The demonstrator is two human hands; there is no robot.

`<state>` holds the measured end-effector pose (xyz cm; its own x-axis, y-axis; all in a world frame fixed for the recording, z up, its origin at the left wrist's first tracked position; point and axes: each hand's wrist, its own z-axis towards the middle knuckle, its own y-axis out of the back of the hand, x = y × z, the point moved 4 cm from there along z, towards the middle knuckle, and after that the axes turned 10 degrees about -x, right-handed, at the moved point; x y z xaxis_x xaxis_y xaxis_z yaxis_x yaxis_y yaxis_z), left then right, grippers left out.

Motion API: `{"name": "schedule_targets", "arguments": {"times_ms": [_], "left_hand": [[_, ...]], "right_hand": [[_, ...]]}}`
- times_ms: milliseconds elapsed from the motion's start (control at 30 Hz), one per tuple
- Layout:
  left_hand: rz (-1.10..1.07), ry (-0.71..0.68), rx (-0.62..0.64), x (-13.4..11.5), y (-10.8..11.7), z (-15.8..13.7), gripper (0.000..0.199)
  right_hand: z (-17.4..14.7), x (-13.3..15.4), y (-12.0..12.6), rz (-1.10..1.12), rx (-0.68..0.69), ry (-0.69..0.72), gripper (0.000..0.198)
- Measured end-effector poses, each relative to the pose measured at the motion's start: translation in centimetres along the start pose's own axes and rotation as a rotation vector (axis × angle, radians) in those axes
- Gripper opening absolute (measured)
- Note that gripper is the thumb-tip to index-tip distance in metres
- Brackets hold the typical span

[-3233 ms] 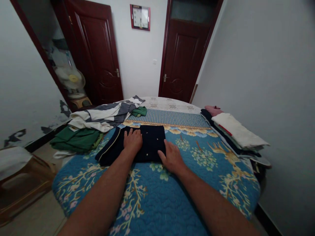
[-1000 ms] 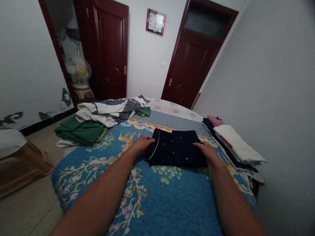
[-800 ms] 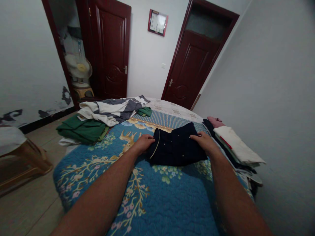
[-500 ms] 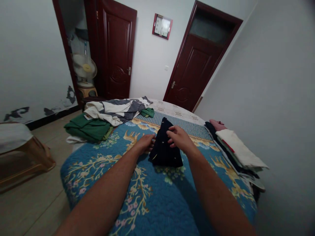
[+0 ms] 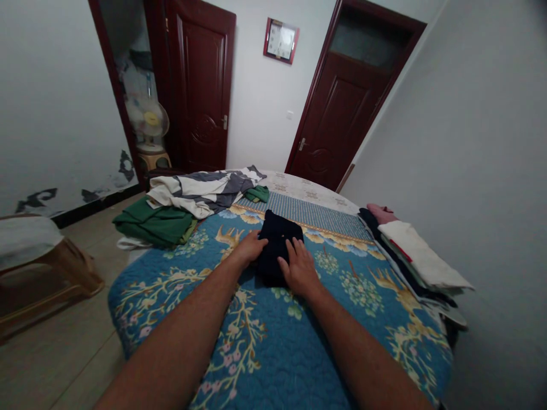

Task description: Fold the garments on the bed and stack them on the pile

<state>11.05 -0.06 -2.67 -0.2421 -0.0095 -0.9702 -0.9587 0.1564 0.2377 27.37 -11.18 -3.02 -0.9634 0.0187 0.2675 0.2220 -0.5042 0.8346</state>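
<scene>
Compactly folded, dark navy garment (image 5: pixel 273 250) | left hand (image 5: pixel 251 248) pinching its edge | right hand (image 5: pixel 301 269) spread

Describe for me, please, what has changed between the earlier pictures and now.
The dark garment's right part was folded over leftward, making a narrower bundle. The right hand let go of that edge and now lies on top. The left hand stays at the left edge; the side piles look unchanged.

Light is dim; glare veils the clock (image 5: pixel 281 40); edges look stretched.
</scene>
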Motion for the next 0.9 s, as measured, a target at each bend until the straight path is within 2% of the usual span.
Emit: {"name": "schedule_targets", "arguments": {"times_ms": [67, 100, 200, 267, 333, 400, 533, 667, 767, 900], "left_hand": [[0.091, -0.066, -0.075, -0.7, 0.4, -0.3, 0.054], [0.165, -0.144, -0.13, -1.2, 0.6, -0.6, 0.059], [0.395, -0.499, -0.237, -3.3, 0.4, -1.6, 0.056], [0.486, -0.689, -0.196, -4.1, -0.5, -2.0, 0.05], [0.574, -0.767, -0.11, -3.9, -1.6, -1.9, 0.048], [0.689, -0.745, -0.038, -2.9, -2.4, -1.4, 0.05], [0.84, -0.596, 0.043, -0.4, -2.9, 0.1, 0.063], [0.865, -0.564, 0.035, 0.4, -2.6, 0.6, 0.065], [0.871, -0.567, 0.006, 0.3, -2.5, 0.4, 0.064], [0.878, -0.58, -0.007, 0.2, -2.5, 0.1, 0.066]], "right_hand": [[-0.8, 0.2, -0.6, -0.03, 0.031, -0.001, 0.068], [-0.9, 0.2, -0.7, -0.034, 0.034, -0.001, 0.068], [-0.8, 0.2, -0.4, -0.028, 0.025, -0.003, 0.067], [-0.6, 0.1, -0.2, -0.029, 0.027, -0.006, 0.067], [-0.6, 0.1, -0.2, -0.028, 0.037, -0.007, 0.069], [-0.7, 0.2, -0.3, -0.015, 0.045, 0.002, 0.07], [-1.2, -0.2, -0.4, 0.05, 0.024, -0.011, 0.069], [-0.6, -1.8, 0.1, 0.11, -0.024, -0.115, 0.062], [1.2, -3.0, 1.4, 0.129, -0.1, -0.158, 0.059], [4.5, -2.6, 2.4, 0.149, -0.162, -0.024, 0.059]]}}
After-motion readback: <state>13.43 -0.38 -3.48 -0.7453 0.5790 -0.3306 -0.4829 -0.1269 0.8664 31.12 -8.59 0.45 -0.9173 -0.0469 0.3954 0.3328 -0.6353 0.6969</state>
